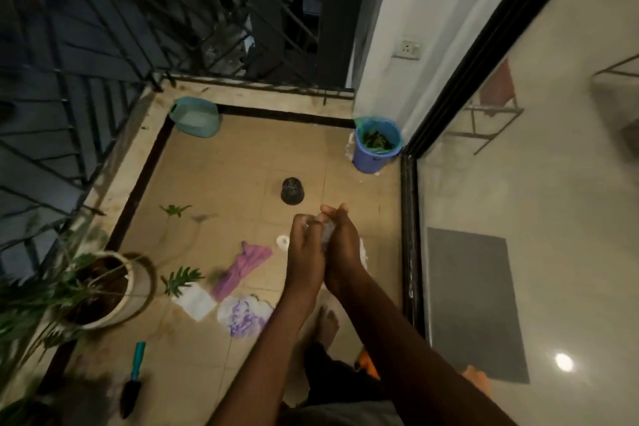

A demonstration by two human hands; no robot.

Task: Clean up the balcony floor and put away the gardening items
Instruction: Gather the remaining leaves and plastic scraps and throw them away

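left hand [306, 249] + right hand [344, 239]: both curled round a pale crumpled scrap [326, 235], likely balling it for disposal | blue bin [375, 162] beyond right hand | trowel [133, 380] on floor [224, 166], well left of left hand

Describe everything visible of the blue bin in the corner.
The blue bin looks plastic, round and upright, with a green bag folded over its rim and green leaves inside. It stands on the floor in the far right corner, by the white wall and black door frame. Something white shows beside its base.
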